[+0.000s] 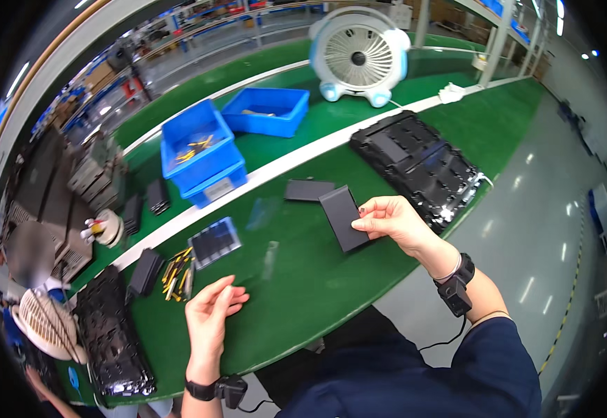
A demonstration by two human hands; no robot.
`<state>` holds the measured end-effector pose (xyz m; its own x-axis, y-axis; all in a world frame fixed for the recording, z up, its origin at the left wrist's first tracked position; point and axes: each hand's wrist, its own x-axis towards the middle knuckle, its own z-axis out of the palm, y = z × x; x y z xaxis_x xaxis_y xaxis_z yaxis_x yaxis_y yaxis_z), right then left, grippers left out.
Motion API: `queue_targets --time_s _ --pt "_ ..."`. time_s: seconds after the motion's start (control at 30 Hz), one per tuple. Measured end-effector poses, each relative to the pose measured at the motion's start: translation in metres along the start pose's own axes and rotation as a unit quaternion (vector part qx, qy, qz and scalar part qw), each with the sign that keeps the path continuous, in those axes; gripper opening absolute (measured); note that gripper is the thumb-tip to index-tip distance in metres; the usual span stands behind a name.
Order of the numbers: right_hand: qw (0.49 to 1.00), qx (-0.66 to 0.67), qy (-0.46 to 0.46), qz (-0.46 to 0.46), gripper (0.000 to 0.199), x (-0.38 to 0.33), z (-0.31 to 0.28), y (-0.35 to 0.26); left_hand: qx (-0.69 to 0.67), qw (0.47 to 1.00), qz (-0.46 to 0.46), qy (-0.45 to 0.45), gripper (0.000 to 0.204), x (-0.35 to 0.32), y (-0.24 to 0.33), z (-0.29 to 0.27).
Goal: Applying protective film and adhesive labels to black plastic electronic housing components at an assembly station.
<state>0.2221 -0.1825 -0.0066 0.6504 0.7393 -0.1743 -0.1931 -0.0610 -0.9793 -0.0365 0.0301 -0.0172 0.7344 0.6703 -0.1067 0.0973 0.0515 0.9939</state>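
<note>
Between the thumb and fingers of my right hand (392, 221) is a flat black rectangular block (341, 219), gripped by its right edge and tilted above the green table (303, 282). A similar black block (309, 189) lies just behind it on the table. My left hand (214, 312) hovers over the table's near side, its fingers loosely bent and apart, with nothing visible in them. Close beyond it lie a pile of thin yellow-and-black pieces (178, 274) and a clear bag of dark strips (214, 242).
A black moulded tray (418, 164) lies at right, another (112, 331) at left. Blue bins (209, 164) and a white fan (358, 59) stand farther back. More black blocks (145, 272) lie at left. Another person's arm (49, 395) shows at the lower left.
</note>
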Motion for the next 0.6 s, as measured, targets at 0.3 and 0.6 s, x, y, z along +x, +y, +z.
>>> queue_targets --time_s 0.3,0.6 --pt "0.998 -0.033 0.047 -0.018 0.013 -0.004 -0.034 0.009 0.005 1.0 -0.009 0.0 0.021 0.006 -0.008 0.0" --pt "0.998 -0.06 0.027 0.024 0.023 0.002 -0.041 0.017 0.034 0.999 -0.015 -0.003 0.018 0.005 -0.007 0.001"
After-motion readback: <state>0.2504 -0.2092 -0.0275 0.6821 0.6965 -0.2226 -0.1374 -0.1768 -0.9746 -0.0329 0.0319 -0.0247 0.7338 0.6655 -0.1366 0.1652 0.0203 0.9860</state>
